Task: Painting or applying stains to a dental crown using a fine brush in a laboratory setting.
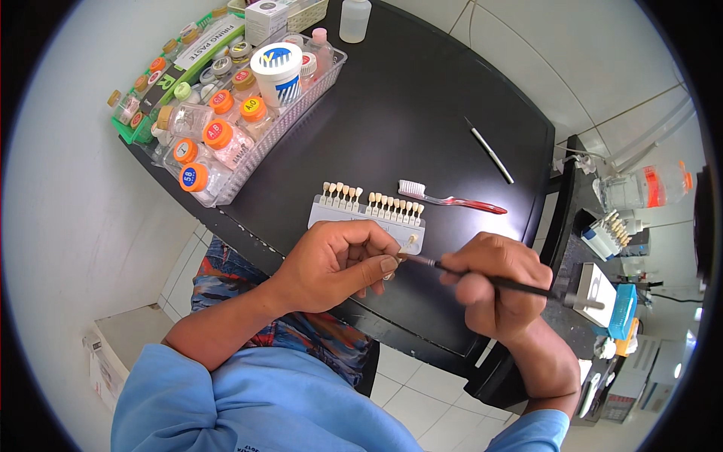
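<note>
Right hand: brush | left hand: by table edge | basket: apart

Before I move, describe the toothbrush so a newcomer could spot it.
On the black table, find the dental shade guide beyond the left hand. The toothbrush lies just past its right end, white bristles toward the left. Its red handle sets it apart from the slim, pale, pointed tool farther off.
</note>
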`<state>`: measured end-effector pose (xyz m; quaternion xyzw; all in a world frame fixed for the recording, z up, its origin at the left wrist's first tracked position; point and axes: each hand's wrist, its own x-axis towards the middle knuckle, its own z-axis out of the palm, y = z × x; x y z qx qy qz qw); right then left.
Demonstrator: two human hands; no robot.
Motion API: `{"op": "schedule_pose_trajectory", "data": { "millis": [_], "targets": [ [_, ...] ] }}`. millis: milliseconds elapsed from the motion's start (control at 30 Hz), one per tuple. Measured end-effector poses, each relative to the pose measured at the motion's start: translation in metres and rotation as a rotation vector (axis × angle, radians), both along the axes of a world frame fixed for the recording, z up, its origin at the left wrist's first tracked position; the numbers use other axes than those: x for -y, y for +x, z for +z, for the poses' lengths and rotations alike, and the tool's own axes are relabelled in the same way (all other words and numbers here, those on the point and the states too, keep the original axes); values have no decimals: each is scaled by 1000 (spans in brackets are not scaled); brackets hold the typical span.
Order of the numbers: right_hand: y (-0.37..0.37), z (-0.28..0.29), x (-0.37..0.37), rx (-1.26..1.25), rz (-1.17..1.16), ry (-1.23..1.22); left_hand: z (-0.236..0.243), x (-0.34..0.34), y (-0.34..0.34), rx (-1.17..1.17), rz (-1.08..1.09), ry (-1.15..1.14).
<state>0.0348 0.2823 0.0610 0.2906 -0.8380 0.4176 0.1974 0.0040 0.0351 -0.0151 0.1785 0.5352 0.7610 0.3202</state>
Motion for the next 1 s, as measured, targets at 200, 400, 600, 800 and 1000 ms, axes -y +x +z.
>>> {"op": "schedule_pose_trajectory", "data": {
  "millis": [200, 400, 600, 800, 1000],
  "targets": [
    [0, -1, -5, 31, -94, -69, -4, -1, 1, -16, 18, 3],
    [3, 1, -3, 32, -77, -14, -3, -1, 1, -42, 29, -14],
    [0, -1, -1, 22, -227, -41, -2, -1, 1, -41, 30, -18],
    [0, 3, 0, 55, -144, -10, -3, 0, 0, -29, 22, -28],
    [0, -3, -2, 59, -198, -10, -1, 0, 0, -37, 13, -32]
  ]
}}
